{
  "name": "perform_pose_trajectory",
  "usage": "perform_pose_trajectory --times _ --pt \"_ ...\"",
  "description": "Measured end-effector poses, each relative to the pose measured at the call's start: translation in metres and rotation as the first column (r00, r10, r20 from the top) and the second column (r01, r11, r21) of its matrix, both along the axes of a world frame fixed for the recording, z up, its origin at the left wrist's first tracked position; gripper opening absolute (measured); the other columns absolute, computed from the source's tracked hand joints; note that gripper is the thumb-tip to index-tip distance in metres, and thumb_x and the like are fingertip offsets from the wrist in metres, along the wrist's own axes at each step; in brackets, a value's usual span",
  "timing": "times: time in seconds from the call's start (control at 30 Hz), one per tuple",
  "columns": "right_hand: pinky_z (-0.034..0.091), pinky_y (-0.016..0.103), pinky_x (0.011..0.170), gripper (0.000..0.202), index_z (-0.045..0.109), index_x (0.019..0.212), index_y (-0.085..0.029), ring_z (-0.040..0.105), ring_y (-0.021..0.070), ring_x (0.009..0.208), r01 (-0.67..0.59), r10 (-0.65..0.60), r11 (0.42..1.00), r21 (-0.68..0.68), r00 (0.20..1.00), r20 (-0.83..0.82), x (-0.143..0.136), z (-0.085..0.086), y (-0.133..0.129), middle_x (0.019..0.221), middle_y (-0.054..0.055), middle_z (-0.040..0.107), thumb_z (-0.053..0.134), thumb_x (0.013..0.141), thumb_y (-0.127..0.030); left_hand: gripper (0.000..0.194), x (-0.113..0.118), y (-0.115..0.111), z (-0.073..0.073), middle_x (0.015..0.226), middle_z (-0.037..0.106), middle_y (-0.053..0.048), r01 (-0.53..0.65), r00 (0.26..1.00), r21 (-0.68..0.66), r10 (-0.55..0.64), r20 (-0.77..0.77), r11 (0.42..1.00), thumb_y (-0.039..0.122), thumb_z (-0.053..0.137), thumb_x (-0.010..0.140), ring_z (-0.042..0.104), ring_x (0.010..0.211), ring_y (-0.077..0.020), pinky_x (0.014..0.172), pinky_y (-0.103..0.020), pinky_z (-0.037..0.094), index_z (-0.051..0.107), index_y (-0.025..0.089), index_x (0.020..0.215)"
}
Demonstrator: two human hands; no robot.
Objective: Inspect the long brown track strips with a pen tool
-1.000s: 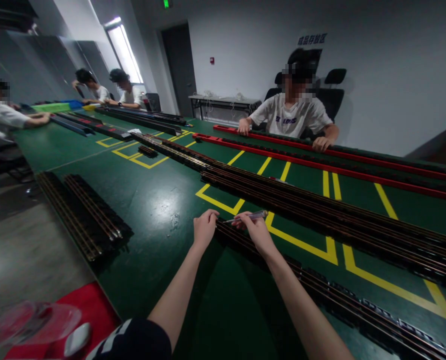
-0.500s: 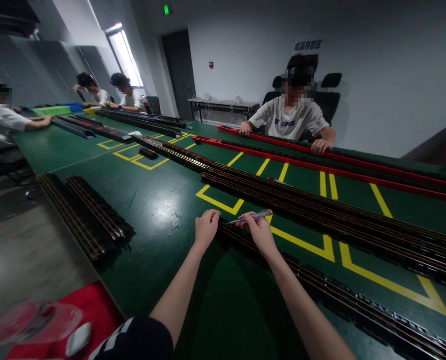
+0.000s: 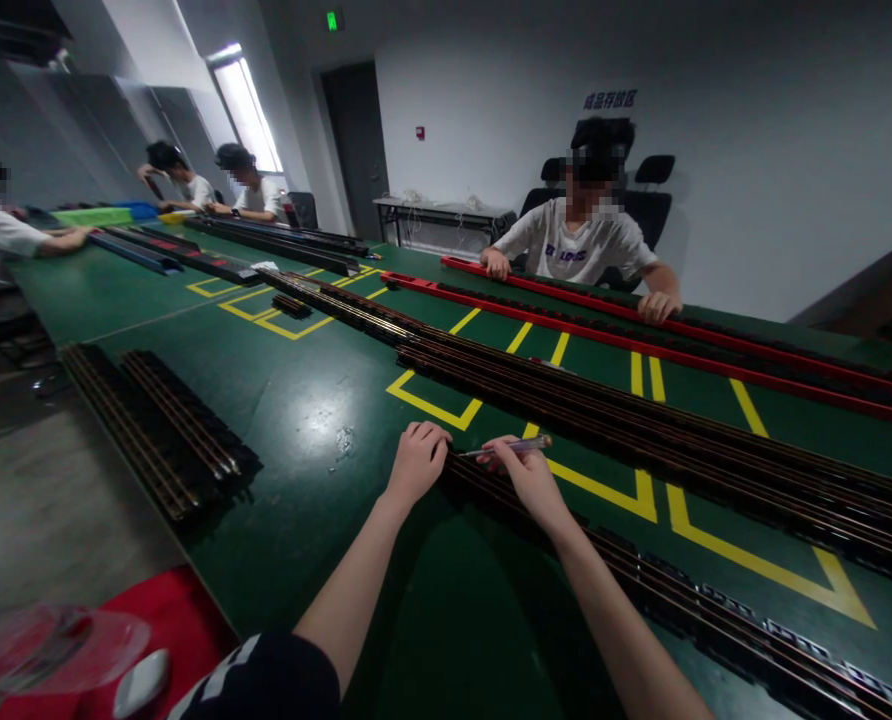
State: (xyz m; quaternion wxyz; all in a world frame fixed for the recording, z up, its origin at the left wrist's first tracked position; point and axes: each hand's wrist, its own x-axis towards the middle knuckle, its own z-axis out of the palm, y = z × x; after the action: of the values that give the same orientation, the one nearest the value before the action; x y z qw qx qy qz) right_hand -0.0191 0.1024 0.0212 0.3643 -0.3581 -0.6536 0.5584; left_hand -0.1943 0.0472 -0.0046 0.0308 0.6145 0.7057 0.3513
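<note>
In the head view, my right hand (image 3: 522, 478) holds a screwdriver (image 3: 530, 443) with a clear handle, pen-like, its shaft pointing left. The screwdriver's tip meets or hovers near the end of a long black rail strip (image 3: 686, 597) lined with copper-coloured bars; exact contact is too small to tell. My left hand (image 3: 419, 460) is closed round that same end, fingers curled over it and partly hiding it. From there the strip runs under my right forearm towards the lower right.
Beyond my hands lies a bundle of similar strips (image 3: 566, 395). Two shorter strips (image 3: 165, 430) rest at the left edge of the green table (image 3: 296, 520). Across it, a person grips a red rail (image 3: 551, 284). A plastic container (image 3: 78, 645) sits lower left.
The view has shifted slightly. Both my hands sit a little further right in the picture, still at the strip's end with the screwdriver. The person opposite has shifted their hands slightly along the red rail.
</note>
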Motion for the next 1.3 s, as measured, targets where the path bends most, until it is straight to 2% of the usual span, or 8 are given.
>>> perform_pose_trajectory --times 0.4,0.67,0.87,1.0,1.3 --pt "0.048 0.032 0.068 0.039 0.064 0.074 -0.019 0.062 0.0189 0.066 -0.008 0.003 0.996 -0.09 0.998 -0.058 0.0042 0.0032 0.0009 0.07 0.006 0.069 0.059 0.075 -0.057 0.025 -0.0019 0.0016 -0.0034 0.091 0.066 -0.005 0.024 0.999 0.023 -0.025 0.036 0.999 0.02 0.039 0.09 0.054 0.092 -0.0199 0.089 -0.037 0.042 0.063 0.021 0.081" --pt "0.049 0.032 0.067 0.034 0.064 0.069 -0.019 0.062 0.0191 0.064 0.043 -0.048 0.997 -0.068 0.995 -0.083 0.003 0.0042 -0.0012 0.064 0.005 0.067 0.059 0.076 -0.052 0.025 -0.0021 0.0014 -0.0033 0.092 0.066 -0.004 0.022 0.998 0.006 -0.023 0.063 1.0 0.02 0.04 0.09 0.055 0.094 -0.0199 0.091 -0.037 0.041 0.063 0.021 0.082" --pt "0.048 0.029 0.06 0.031 0.064 0.064 -0.018 0.06 0.0174 0.057 0.113 -0.125 0.99 -0.09 0.982 -0.145 0.0025 -0.0009 0.0006 0.057 0.004 0.065 0.059 0.074 -0.047 0.024 -0.0034 0.003 -0.0061 0.09 0.066 -0.004 0.034 0.998 0.037 -0.036 0.046 0.999 0.019 0.041 0.09 0.056 0.092 -0.0192 0.09 -0.037 0.042 0.062 0.02 0.081" --pt "0.047 0.028 0.059 0.029 0.064 0.063 -0.018 0.06 0.0166 0.055 0.119 -0.133 0.988 -0.093 0.978 -0.158 0.0021 -0.0013 0.0004 0.056 0.003 0.064 0.059 0.074 -0.044 0.023 -0.0029 0.0024 -0.005 0.089 0.066 -0.003 0.038 0.998 0.056 -0.04 0.038 0.998 0.018 0.041 0.09 0.057 0.091 -0.0187 0.089 -0.037 0.042 0.062 0.02 0.08" --pt "0.049 0.031 0.065 0.028 0.064 0.065 -0.02 0.063 0.0189 0.06 0.16 -0.16 0.987 -0.002 0.983 -0.093 -0.0004 0.0028 -0.0025 0.059 0.003 0.066 0.054 0.078 -0.043 0.024 0.0009 0.0001 0.0003 0.086 0.068 -0.001 -0.049 0.999 0.021 0.049 0.023 0.999 0.018 0.044 0.089 0.056 0.09 -0.0186 0.084 -0.036 0.04 0.061 0.02 0.072"
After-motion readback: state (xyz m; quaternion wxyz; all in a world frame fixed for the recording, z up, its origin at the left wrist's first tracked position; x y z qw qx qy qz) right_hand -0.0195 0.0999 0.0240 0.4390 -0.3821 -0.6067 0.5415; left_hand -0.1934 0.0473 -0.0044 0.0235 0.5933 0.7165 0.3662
